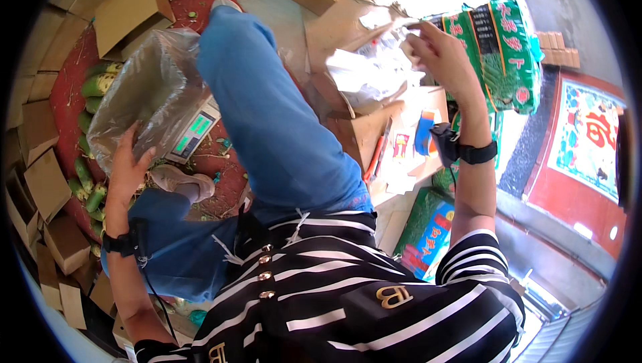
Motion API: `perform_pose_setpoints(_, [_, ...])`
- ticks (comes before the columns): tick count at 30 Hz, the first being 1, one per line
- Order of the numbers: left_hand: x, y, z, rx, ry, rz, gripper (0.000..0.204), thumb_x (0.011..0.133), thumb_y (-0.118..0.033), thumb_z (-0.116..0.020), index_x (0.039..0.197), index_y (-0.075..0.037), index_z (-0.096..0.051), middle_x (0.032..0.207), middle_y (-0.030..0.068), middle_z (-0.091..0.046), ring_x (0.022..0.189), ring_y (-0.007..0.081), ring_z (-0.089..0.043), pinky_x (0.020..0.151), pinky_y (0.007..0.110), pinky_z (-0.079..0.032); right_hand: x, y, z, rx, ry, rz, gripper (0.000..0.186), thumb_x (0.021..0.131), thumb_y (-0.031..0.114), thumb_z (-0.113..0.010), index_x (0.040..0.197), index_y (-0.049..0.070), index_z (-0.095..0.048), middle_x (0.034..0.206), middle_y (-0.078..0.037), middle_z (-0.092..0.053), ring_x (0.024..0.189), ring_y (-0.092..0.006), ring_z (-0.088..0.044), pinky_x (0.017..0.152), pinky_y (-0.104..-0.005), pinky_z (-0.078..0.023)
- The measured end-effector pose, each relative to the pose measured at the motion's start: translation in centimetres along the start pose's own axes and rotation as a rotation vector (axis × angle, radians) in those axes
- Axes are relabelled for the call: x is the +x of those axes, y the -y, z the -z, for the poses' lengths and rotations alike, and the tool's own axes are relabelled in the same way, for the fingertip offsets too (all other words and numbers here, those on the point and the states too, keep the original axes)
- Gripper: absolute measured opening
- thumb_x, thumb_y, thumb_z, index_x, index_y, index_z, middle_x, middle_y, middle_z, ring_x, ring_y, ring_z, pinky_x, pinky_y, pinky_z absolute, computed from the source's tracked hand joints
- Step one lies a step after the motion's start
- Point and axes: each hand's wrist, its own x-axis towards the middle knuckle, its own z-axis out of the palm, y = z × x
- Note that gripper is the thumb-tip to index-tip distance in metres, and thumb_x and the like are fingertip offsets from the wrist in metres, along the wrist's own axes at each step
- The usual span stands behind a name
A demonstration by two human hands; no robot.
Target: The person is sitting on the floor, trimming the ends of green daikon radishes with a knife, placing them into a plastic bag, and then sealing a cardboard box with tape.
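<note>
My left hand (126, 165) rests with thumb and fingers apart against the near side of a clear plastic bag (142, 72). The bag stands wide-mouthed on a scale with a lit green display (194, 134). On the right, my right hand (441, 58) is raised over a heap of crumpled white plastic (378, 68) in an open carton (361, 137). Its fingers are bent inward at the heap's edge; glare hides what lies between them. Close by that hand is a green printed sack (511, 55).
Green, cucumber-like vegetables (83, 172) lie along the red mat (70, 82) at left. Cardboard boxes (134, 12) stand around it. A blue tape roll (424, 134) and a red-handled tool (378, 152) lie by the carton. My bent knee (251, 75) rises between both work areas.
</note>
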Motion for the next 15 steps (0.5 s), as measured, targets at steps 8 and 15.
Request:
perform_pose_setpoints(8, [-1.4,-3.9,-0.1,0.202,-0.058,-0.041,0.053,0.083,-0.010,-0.060,0.131,0.000,-0.038,0.127,0.0213,-0.046,0.119,0.0320,-0.044,0.100,0.036,-0.033,-12.7,-19.3,-10.8,-0.219,0.526,-0.689,0.038,0.088,0.035,-0.046,0.074,0.006,-0.066,0.057,-0.008,-0.063,0.059,-0.0221,-0.064,0.064,-0.0362,-0.050])
perform_pose_setpoints(15, [-6.1,-4.2,3.9,0.031,-0.250,0.260,0.046,0.089,-0.015,-0.055,0.130,0.001,-0.040,0.126,0.0167,-0.049,0.116,0.0251,-0.047,0.097,0.034,-0.035,-17.1,-20.0,-18.1,-0.001,0.278,-0.755,0.044,0.090,0.044,-0.042,0.082,0.007,-0.065,0.069,-0.015,-0.064,0.072,-0.0305,-0.063,0.068,-0.0404,-0.047])
